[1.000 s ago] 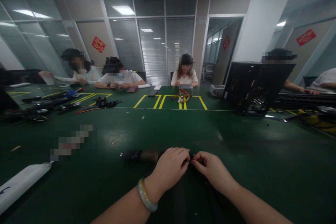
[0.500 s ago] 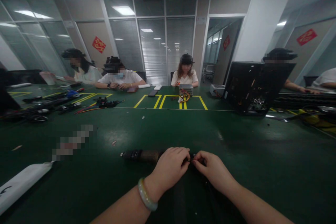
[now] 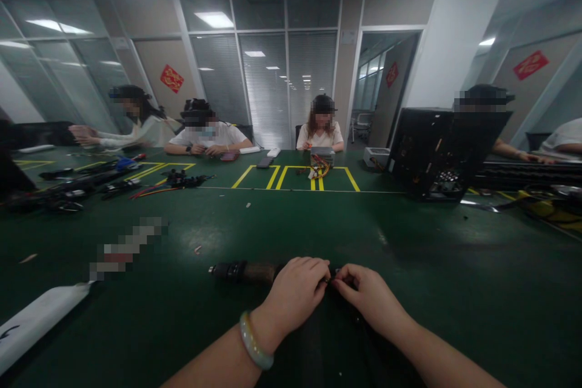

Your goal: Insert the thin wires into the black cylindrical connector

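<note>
My left hand [image 3: 297,293], with a pale green bangle on the wrist, and my right hand [image 3: 368,297] meet at the near edge of the green table [image 3: 282,224]. Both pinch a small dark part between their fingertips; it is too small and dark to name. A dark cylindrical tool [image 3: 240,270] lies on the table just left of my left hand, its right end hidden under the fingers. Dark cables or a dark object lie under and between my wrists.
A white strip [image 3: 36,321] lies at the near left. Cable bundles [image 3: 73,185] crowd the far left. An open black computer case [image 3: 441,154] stands at the right. A small grey box with coloured wires [image 3: 321,157] sits inside yellow floor-tape marks. Several people sit around the far side.
My hands have barely shifted, staying pinched together. The person at the far left has stretched their arms out to the left.
</note>
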`<state>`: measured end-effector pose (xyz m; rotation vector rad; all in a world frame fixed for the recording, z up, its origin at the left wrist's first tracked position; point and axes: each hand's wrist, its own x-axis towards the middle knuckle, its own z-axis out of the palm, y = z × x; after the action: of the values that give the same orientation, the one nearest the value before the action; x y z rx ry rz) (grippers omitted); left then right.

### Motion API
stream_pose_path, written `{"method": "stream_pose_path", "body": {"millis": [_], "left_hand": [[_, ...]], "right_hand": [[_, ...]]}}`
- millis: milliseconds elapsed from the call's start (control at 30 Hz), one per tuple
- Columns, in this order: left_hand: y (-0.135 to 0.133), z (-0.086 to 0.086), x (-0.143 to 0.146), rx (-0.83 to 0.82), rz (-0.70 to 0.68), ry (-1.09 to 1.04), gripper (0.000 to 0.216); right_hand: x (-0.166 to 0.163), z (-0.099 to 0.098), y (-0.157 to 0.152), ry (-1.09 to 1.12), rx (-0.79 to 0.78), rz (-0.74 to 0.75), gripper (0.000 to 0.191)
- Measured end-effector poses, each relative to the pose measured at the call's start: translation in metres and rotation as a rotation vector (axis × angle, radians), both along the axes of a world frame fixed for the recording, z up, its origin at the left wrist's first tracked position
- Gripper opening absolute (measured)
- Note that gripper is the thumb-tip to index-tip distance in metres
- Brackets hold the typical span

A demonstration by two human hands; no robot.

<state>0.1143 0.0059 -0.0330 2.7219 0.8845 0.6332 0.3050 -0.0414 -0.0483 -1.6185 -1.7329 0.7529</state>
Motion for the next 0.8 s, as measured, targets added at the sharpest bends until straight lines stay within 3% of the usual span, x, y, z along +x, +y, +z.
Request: {"method": "stream_pose_path", "body": {"millis": [200,800], "left_hand": [[-0.0001,-0.0010,-0.0008,-0.025,0.054,-0.015,0.016],[0.0013,-0.0024,-0.0011,-0.010,0.029,-0.018,0.012]], "right_hand": [[0.0004,-0.0025,0.0004,0.026,0.002,0.005,0.012],[0.0027,-0.0069,0.0020,0.004,-0.004,0.012,0.012]]}}
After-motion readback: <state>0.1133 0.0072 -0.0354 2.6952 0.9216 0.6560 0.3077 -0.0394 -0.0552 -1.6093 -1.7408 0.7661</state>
